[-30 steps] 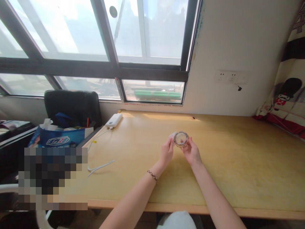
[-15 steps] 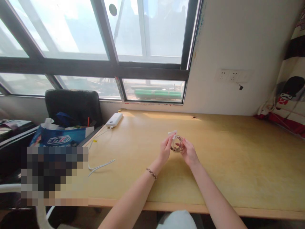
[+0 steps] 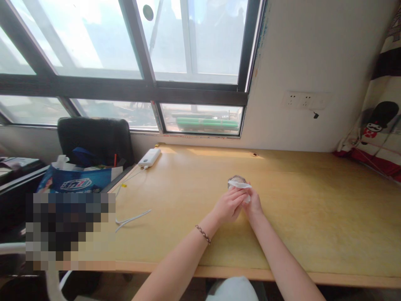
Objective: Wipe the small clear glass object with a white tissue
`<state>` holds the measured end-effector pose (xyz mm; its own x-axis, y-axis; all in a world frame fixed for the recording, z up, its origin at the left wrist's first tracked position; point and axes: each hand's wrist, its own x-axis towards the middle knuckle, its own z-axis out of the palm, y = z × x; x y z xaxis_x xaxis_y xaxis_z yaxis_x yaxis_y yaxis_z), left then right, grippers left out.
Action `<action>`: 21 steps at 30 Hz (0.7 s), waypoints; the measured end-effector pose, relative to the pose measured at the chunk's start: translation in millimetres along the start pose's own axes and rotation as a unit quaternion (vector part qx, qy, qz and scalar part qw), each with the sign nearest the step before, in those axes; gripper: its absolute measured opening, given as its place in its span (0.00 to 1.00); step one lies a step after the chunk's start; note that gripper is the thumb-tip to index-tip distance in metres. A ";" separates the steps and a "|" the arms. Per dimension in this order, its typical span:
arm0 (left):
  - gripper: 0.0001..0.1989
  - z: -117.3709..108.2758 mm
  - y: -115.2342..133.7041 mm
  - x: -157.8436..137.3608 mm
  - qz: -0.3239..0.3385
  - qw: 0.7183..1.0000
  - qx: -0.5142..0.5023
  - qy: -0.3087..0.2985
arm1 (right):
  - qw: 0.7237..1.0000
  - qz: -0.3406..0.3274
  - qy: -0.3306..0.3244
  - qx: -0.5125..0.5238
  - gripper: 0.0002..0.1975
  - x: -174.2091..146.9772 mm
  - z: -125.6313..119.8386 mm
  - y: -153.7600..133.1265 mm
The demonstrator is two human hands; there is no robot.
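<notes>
Above the desk (image 3: 297, 217), both hands are together around a small round, see-through object (image 3: 237, 177) that looks like glass with a darker rim. My left hand (image 3: 231, 205) is closed on a white tissue (image 3: 239, 184), which lies across the near side of the round object. From the right, my right hand (image 3: 253, 204) wraps around the object. Most of the object is covered by the tissue and my fingers, so its full shape cannot be made out. A braided bracelet (image 3: 203, 234) circles my left wrist.
A white power strip (image 3: 149, 158) with a cable sits at the desk's far left corner. Nearer lies a white cable end (image 3: 134, 218). A dark chair (image 3: 95, 138) and a blue bag (image 3: 77, 177) stand left of the desk. Wall sockets (image 3: 300, 99) and a window are behind.
The round object has turned; its ring-like opening no longer faces me. My left hand has come over to the right with the tissue, now against the object and close to my right hand.
</notes>
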<state>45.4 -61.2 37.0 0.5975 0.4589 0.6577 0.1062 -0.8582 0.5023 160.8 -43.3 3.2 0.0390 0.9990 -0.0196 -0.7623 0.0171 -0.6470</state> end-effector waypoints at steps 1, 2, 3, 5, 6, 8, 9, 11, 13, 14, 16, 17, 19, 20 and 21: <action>0.17 -0.8 0.0 0.2 -0.002 1.000 0.005 0.005 | 1.000 0.002 0.009 0.004 0.12 0.1 -0.4 -2.7; 0.17 -1.1 -0.9 0.2 -0.011 1.000 0.010 0.017 | 1.000 -0.005 0.025 0.010 0.11 0.6 -0.9 -5.2; 0.17 -0.9 -2.9 -0.1 -0.026 0.999 0.015 0.034 | 0.999 -0.015 0.043 0.020 0.11 1.3 -1.4 -7.2; 0.17 0.8 -9.7 -1.0 -0.064 0.994 0.023 0.081 | 0.996 -0.029 0.075 0.042 0.09 2.9 -2.1 -9.5; 0.17 2.1 -14.3 -1.7 -0.083 0.991 0.024 0.106 | 0.995 -0.028 0.083 0.051 0.09 3.6 -2.2 -9.8; 0.16 5.1 -24.2 -3.2 -0.122 0.981 0.019 0.147 | 0.995 -0.012 0.082 0.055 0.09 4.3 -1.6 -9.0; 0.17 6.4 -28.8 -3.9 -0.141 0.977 0.012 0.162 | 0.996 -0.004 0.078 0.052 0.09 4.2 -0.8 -8.2; 0.17 7.9 -36.3 -5.0 -0.176 0.967 -0.012 0.185 | 0.996 0.006 0.079 0.044 0.08 2.9 1.5 -6.1; 0.17 7.5 -40.7 -5.4 -0.206 0.956 -0.042 0.204 | 0.996 0.017 0.085 0.031 0.06 0.4 4.8 -3.7; 0.18 6.6 -41.9 -5.5 -0.217 0.951 -0.056 0.213 | 0.996 0.023 0.084 0.022 0.05 -1.1 6.9 -2.5; 0.18 4.4 -42.9 -5.6 -0.229 0.943 -0.078 0.228 | 0.997 0.032 0.066 -0.002 0.05 -4.1 11.1 -0.1; 0.18 3.3 -43.1 -5.7 -0.231 0.941 -0.084 0.233 | 0.998 0.035 0.055 -0.013 0.06 -5.5 13.0 1.1; 0.17 2.0 -43.5 -6.1 -0.225 0.942 -0.083 0.234 | 0.998 0.037 0.042 -0.024 0.07 -7.3 15.6 3.0; 0.17 2.0 -43.7 -6.4 -0.216 0.946 -0.077 0.229 | 0.998 0.036 0.042 -0.024 0.07 -7.7 16.1 3.7; 0.17 2.3 -43.9 -6.8 -0.203 0.951 -0.068 0.224 | 0.998 0.034 0.046 -0.021 0.07 -7.7 16.1 4.4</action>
<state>38.6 -27.2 9.2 0.1277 0.8240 0.5520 0.1347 -0.5658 0.8134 146.8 -50.3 12.8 0.0487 0.9900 -0.1325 -0.7369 -0.0539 -0.6738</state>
